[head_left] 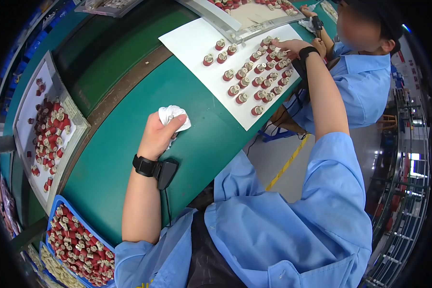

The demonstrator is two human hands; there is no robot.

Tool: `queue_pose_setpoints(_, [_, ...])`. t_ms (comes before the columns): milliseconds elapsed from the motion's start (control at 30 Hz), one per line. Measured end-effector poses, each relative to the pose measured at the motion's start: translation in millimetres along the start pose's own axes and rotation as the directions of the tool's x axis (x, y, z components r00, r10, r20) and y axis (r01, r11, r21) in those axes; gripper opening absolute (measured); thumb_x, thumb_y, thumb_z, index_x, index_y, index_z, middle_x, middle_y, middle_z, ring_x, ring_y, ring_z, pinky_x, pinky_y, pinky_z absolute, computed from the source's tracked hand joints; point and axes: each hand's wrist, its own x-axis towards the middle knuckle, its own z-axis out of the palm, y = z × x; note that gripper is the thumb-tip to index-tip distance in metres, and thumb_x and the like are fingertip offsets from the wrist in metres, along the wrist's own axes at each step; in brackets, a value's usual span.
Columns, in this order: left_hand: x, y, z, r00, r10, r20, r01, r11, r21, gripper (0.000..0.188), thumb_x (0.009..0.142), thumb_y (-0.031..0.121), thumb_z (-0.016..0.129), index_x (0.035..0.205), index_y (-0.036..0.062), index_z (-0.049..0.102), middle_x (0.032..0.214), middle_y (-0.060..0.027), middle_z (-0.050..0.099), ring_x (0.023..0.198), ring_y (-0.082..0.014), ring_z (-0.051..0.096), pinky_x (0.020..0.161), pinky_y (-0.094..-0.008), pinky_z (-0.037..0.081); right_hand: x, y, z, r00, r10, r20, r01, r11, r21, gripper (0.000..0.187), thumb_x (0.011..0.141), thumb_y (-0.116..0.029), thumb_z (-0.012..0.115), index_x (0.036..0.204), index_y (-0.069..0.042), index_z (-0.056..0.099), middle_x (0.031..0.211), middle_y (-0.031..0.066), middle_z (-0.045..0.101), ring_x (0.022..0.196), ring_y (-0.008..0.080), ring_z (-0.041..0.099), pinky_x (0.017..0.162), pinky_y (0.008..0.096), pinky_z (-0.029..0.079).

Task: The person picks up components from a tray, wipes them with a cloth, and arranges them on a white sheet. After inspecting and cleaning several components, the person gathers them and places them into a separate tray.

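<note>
My left hand (154, 130) is closed around a crumpled white cloth (167, 114), just above the green work surface (197, 158). Whether anything is tucked inside the cloth cannot be seen. My right hand (296, 46) reaches to the far right of a white paper sheet (211, 89), its fingers stretched out over a group of small red parts with silvery metal tops (259, 68). The fingertips are at the parts on the group's far side and cover some of them. Several more such parts stand upright in loose rows, with a few set apart at the sheet's left.
A grey-framed tray (79, 126) with heaped red parts lies at left. A blue bin (56, 201), full of similar parts, is at lower left. Another framed tray (266, 30) sits beyond the sheet. At upper right a co-worker in a blue shirt (362, 86) sits close by.
</note>
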Motion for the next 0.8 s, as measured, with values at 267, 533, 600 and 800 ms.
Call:
queue_pose_setpoints(267, [-2.6,-0.9,-0.3,1.0,0.0,0.002,0.0,1.0,-0.007,0.013,0.092,0.017,0.068,0.088,0.0047,0.067,0.074,0.0045,0.062,0.058,-0.0029,0.049,0.05,-0.0207,0.036,-0.9,4.7,1.7,0.999,-0.02,-0.036,0.018,0.997,-0.077,0.106,0.061,-0.085,0.068,0.127,-0.002,0.061,0.119,0.0157,0.062,0.096,0.0224,0.062,0.081,0.0317,0.051])
queue_pose_setpoints(533, [-2.6,0.6,-0.2,1.0,0.0,0.002,0.0,1.0,-0.012,0.014,0.091,0.017,0.069,0.087,0.0046,0.066,0.073,0.0043,0.061,0.058,-0.0031,0.049,0.05,-0.0209,0.036,-16.0,-8.0,-6.1,0.999,0.026,0.029,-0.033,0.96,0.28,0.104,0.067,-0.086,0.062,0.128,-0.002,0.059,0.119,0.0154,0.061,0.097,0.0212,0.061,0.079,0.0337,0.052])
queue_pose_setpoints(600, [-2.2,-0.6,0.0,1.0,0.001,0.005,-0.001,1.0,-0.013,0.014,0.091,0.017,0.069,0.087,0.0045,0.066,0.073,0.0043,0.061,0.058,-0.0032,0.049,0.05,-0.021,0.036,-17.3,-11.9,-12.2,0.991,0.102,0.089,-0.123,0.95,0.288,0.105,0.068,-0.082,0.065,0.133,-0.001,0.055,0.128,0.0147,0.055,0.098,0.0221,0.06,0.081,0.0381,0.053])
queue_pose_setpoints(800, [-1.8,0.7,1.1,1.0,-0.01,0.002,0.01,1.0,0.016,0.014,0.091,0.017,0.069,0.087,0.004,0.066,0.072,0.0044,0.061,0.058,-0.0031,0.049,0.051,-0.0211,0.036,18.5,7.3,-12.8,0.983,0.15,0.108,-0.166,0.972,0.166,0.105,0.066,-0.082,0.067,0.134,-0.002,0.053,0.126,0.0134,0.056,0.088,0.0193,0.056,0.076,0.0379,0.053])
